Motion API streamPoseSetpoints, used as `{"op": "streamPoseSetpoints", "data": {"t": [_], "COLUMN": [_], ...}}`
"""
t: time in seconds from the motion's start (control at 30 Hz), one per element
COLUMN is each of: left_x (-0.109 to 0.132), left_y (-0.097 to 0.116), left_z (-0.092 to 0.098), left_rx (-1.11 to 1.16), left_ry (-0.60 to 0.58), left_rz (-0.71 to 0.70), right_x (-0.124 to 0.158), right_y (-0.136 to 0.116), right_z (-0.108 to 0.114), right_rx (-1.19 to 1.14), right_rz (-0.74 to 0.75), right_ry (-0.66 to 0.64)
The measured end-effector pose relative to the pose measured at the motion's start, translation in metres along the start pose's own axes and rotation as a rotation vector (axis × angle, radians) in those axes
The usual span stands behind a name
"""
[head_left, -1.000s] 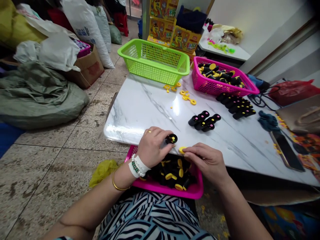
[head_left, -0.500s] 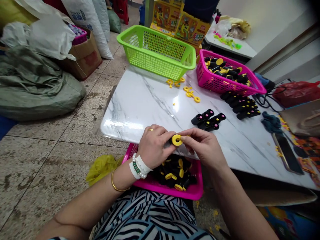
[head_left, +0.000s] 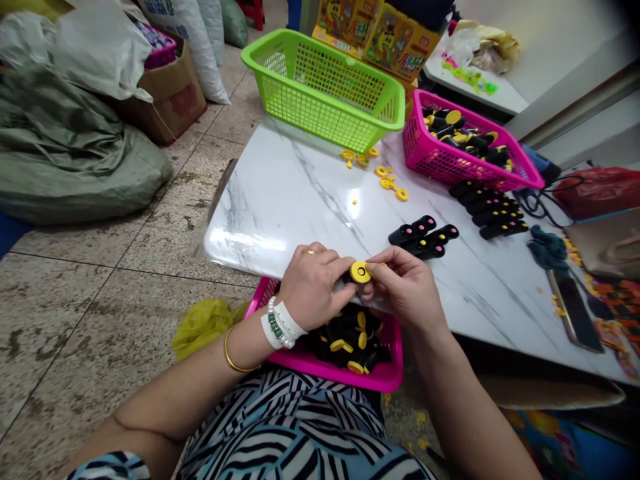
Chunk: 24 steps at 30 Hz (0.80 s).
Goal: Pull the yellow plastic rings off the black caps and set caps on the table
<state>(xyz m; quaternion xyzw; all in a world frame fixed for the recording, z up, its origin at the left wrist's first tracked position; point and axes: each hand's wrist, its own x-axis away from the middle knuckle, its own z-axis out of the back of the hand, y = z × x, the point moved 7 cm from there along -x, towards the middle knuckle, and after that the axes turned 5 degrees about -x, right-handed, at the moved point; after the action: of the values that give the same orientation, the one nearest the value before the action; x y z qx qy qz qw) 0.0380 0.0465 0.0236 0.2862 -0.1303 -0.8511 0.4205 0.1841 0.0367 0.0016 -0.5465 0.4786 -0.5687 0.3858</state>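
Two bare forearms (head_left: 180, 393) reach forward and angle inward above a pink basket (head_left: 345, 383) at the lap, bringing the hands together near the edge of a marble-patterned surface (head_left: 280, 200). The left hand (head_left: 315, 283), its back turned upward, has thumb and index finger clamped around a black tube (head_left: 347, 275). The right hand (head_left: 407, 283) comes in from the side, thumb and fingers pinched on the rim of a yellow ring cap (head_left: 355, 267), which lies against the tube's end.

Open tabletop (head_left: 280, 200) beyond left hand (head_left: 311, 287), black tubes (head_left: 434, 238) beyond right hand (head_left: 413, 287)
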Motion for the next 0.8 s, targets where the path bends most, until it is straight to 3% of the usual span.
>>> {"op": "streamPoseSetpoints", "data": {"t": [0.23, 0.4, 0.57, 0.67, 0.8], "left_x": [-0.015, -0.026, -0.019, -0.013, -0.009], "left_y": [0.003, -0.001, -0.010, -0.007, 0.003], "left_z": [0.004, -0.011, -0.025, -0.019, -0.004], "left_rx": [0.268, 0.570, 0.754, 0.752, 0.431], "left_ry": [-0.213, -0.344, -0.496, -0.439, -0.173], "left_rz": [0.155, 0.240, 0.351, 0.271, 0.083], "right_x": [0.002, -0.001, -0.004, -0.002, 0.000], "right_y": [-0.006, -0.004, -0.002, -0.002, 0.000], "right_z": [-0.005, -0.003, -0.003, -0.003, -0.004], "right_rx": [0.051, 0.095, 0.052, 0.025, -0.013], "right_rz": [-0.009, -0.039, -0.014, -0.005, 0.009], "right_ry": [-0.088, -0.125, -0.147, -0.146, -0.127]}}
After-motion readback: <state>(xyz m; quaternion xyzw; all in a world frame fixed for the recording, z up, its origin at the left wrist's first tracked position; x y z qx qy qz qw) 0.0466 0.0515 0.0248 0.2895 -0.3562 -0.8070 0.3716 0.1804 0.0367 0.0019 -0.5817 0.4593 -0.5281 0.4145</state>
